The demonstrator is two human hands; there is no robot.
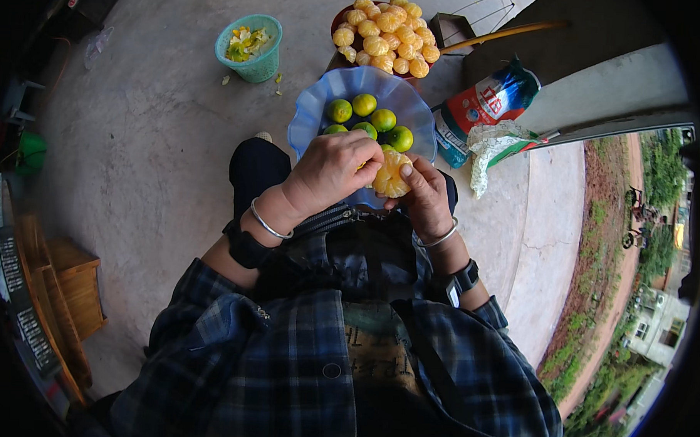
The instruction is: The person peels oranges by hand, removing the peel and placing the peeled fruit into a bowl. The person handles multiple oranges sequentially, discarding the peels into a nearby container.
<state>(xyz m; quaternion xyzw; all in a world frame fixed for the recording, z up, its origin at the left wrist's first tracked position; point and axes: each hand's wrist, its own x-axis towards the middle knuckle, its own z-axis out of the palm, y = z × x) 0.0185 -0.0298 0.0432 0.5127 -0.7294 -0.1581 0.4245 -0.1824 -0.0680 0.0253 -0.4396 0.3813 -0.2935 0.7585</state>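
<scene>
A peeled tangerine [392, 175] rests in my right hand [429, 192], whose thumb presses on its near side. My left hand [334, 166] is bent over beside the fruit with its fingers pinched together. A small yellow bit of peel [361, 166] shows at those fingers, mostly hidden by them. Under both hands, a blue translucent bowl with a wavy rim [308, 104] sits at my lap. Several unpeeled green-yellow tangerines [383, 120] lie in it, some partly covered by my left hand.
Beyond the bowl, a red basin [336, 24] is heaped with peeled tangerines [388, 22]. A turquoise plastic basket [260, 71] with peels [246, 42] stands on the concrete floor [156, 125]. To the right are a detergent bag [487, 105], a crumpled patterned wrapper [494, 145] and a wooden handle [501, 36].
</scene>
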